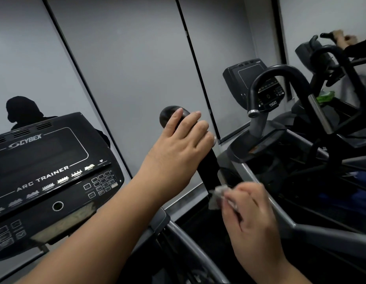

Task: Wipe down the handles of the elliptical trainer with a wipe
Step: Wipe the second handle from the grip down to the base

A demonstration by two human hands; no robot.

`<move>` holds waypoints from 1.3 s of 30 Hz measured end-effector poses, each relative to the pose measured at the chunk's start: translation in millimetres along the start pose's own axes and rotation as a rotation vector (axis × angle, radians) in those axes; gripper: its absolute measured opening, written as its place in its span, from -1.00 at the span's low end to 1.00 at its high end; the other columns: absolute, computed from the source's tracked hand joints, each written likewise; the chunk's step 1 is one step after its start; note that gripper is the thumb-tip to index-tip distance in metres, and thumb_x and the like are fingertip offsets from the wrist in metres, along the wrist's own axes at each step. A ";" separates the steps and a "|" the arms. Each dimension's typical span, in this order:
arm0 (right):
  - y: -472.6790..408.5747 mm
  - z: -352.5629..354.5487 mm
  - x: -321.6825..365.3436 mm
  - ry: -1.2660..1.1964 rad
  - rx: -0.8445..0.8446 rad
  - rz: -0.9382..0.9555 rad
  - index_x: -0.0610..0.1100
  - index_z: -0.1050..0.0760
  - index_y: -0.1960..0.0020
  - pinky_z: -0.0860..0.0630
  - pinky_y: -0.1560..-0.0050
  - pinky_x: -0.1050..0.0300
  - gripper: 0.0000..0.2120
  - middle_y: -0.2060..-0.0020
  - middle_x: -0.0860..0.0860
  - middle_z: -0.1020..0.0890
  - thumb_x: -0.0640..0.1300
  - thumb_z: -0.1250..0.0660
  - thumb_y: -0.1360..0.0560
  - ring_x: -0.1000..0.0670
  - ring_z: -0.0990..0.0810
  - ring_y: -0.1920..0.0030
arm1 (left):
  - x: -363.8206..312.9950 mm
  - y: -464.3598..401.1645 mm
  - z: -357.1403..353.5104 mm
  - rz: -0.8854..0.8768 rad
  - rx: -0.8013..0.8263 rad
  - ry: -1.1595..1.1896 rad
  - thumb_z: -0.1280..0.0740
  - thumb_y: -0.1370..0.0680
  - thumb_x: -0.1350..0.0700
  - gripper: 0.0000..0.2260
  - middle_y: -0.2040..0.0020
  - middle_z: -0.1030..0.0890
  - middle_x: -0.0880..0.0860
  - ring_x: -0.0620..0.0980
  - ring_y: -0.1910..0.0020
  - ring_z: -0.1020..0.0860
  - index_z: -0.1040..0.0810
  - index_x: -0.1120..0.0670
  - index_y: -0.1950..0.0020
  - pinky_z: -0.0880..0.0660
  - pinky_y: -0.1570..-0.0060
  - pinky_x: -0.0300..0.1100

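Note:
A black upright handle (pixel 208 167) of the elliptical trainer rises in the middle of the view, ending in a rounded top. My left hand (pixel 178 144) is wrapped around its upper part, fingers curled over the grip. Lower down, my right hand (pixel 252 214) pinches a crumpled grey-white wipe (pixel 218 194) and presses it against the right side of the handle's shaft. The section of handle under my left palm is hidden.
The trainer's black console (pixel 53 177) with buttons sits at the left. A second curved black handle (pixel 280 78) and grey frame rails (pixel 290 220) stand at the right. Mirror panels ahead reflect another machine, hands and a green wipe pack (pixel 325 96).

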State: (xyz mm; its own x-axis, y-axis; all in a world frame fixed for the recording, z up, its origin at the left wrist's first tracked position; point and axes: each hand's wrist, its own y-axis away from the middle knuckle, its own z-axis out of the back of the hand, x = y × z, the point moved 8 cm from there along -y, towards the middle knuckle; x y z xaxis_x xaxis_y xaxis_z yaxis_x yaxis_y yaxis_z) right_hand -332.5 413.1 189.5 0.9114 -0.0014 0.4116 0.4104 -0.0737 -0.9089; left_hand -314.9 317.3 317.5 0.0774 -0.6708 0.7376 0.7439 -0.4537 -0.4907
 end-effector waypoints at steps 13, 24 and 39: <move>5.0 3.9 -5.6 0.089 0.017 -0.028 -0.29 -0.64 0.03 -0.52 0.11 -0.13 -0.86 0.09 -0.10 -0.61 -0.24 -0.34 -0.55 -0.13 -0.51 0.09 | -4.1 -2.6 2.0 0.032 0.047 -0.017 -0.02 -0.50 0.33 -0.60 -0.28 -0.50 0.16 0.25 -0.49 -0.32 -0.47 0.18 -0.26 -0.10 -0.52 0.24; -2.0 7.1 -9.3 -0.018 0.021 -0.076 -0.18 -0.63 -0.02 -0.56 0.11 -0.09 -0.90 0.09 -0.01 -0.61 -0.26 -0.36 -0.55 -0.09 -0.57 0.09 | -5.3 -2.6 2.2 0.053 0.061 -0.034 0.20 -0.52 0.31 -0.47 -0.28 -0.52 0.15 0.25 -0.47 -0.34 -0.49 0.17 -0.24 -0.11 -0.52 0.24; -27.6 -5.2 -12.8 -0.151 -0.040 -0.219 -0.21 -0.63 0.00 -0.60 0.03 -0.10 -0.87 0.10 -0.02 -0.63 -0.35 -0.35 -0.52 -0.11 -0.63 0.07 | -8.9 -3.9 1.7 0.096 0.023 -0.019 -0.04 -0.49 0.31 -0.62 -0.28 -0.51 0.16 0.26 -0.51 -0.31 -0.50 0.16 -0.22 -0.08 -0.54 0.23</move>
State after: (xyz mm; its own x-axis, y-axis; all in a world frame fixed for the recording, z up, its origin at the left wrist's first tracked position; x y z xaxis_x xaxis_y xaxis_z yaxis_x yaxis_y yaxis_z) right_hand -355.7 409.9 209.7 0.7968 0.1676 0.5805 0.5991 -0.0953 -0.7949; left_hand -317.4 326.0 313.7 0.1614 -0.6988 0.6969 0.7476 -0.3744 -0.5486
